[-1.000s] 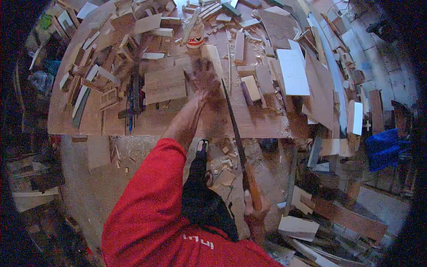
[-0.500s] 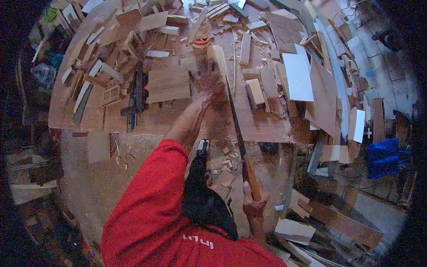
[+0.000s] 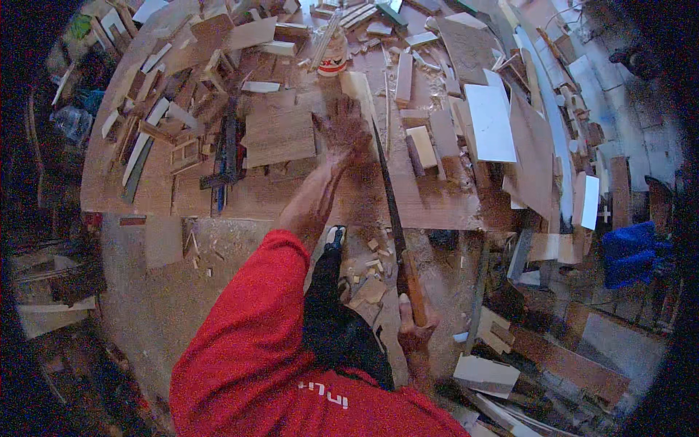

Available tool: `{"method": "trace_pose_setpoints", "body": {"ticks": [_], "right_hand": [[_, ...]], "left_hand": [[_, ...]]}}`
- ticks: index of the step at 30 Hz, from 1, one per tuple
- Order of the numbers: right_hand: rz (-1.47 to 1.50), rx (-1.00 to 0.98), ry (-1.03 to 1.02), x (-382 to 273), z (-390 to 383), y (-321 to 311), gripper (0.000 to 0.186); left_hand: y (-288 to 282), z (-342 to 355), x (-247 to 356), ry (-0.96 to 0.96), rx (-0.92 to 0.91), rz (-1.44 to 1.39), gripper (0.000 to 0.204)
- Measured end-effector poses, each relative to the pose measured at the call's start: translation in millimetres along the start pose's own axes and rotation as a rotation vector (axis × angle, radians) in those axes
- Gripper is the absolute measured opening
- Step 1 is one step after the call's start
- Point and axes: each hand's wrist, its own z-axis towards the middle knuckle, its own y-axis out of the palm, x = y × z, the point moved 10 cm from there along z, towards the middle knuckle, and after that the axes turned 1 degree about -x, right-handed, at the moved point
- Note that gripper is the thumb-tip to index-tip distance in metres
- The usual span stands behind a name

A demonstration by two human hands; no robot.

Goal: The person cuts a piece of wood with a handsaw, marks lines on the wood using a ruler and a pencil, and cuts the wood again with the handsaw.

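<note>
1. Reaches the left hand (image 3: pixel 344 130) over the front edge of the bench (image 3: pixel 444 205), palm turned down, fingers spread wide; cannot tell, for blur, just what lies beneath the palm.
2. Grips a handsaw (image 3: pixel 397 231) in the right hand (image 3: pixel 416 331), nearer the body than the front edge, with fingers curled around the wooden handle (image 3: pixel 413 284) and thumb laid along it.
3. Crosses the front edge with the long dark blade, seen nearly edge-on, narrowing toward the tip just right of the left hand.
4. Just beyond the left hand, toward the far edge, shows the end of a pale wood strip (image 3: pixel 355 85), with the blade tip close alongside.
5. Left of the left hand, near it, has a squarish wood panel (image 3: pixel 279 135) lying flat; farther toward the left edge, a dark tool with a blue part (image 3: pixel 218 178) and a small wood frame (image 3: pixel 186 154).
6. Toward the far edge, holds a white-and-red container (image 3: pixel 333 62) among scraps.
7. Right of the blade, bears a pale wood block (image 3: pixel 421 148) and, nearer the right edge, a white board (image 3: pixel 490 124).
8. Below the front edge, shows small wood offcuts (image 3: pixel 371 290) on the floor.
</note>
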Motion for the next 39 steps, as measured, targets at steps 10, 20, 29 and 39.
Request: {"method": "trace_pose_setpoints", "body": {"ticks": [10,20,29,39], "right_hand": [[-0.127,-0.146,0.020,13.5,-4.2,5.9,0.031],[-0.188,-0.029,-0.104,-22.9,-11.2,-24.2,0.027],[-0.008,-0.112,-0.013,-33.7,-10.3,-23.1,0.026],[-0.342,-0.093,0.023,25.5,-21.8,-11.7,0.027]], "left_hand": [[-12.9,-20.0,34.1,-0.022,0.065,0.517,0.066],[0.1,-22.9,26.1,-0.119,-0.175,0.492,0.067],[-13.0,-22.7,41.9,-0.062,-0.126,0.575,0.075],[2.3,-36.9,10.7,0.030,0.026,0.021,0.071]]}}
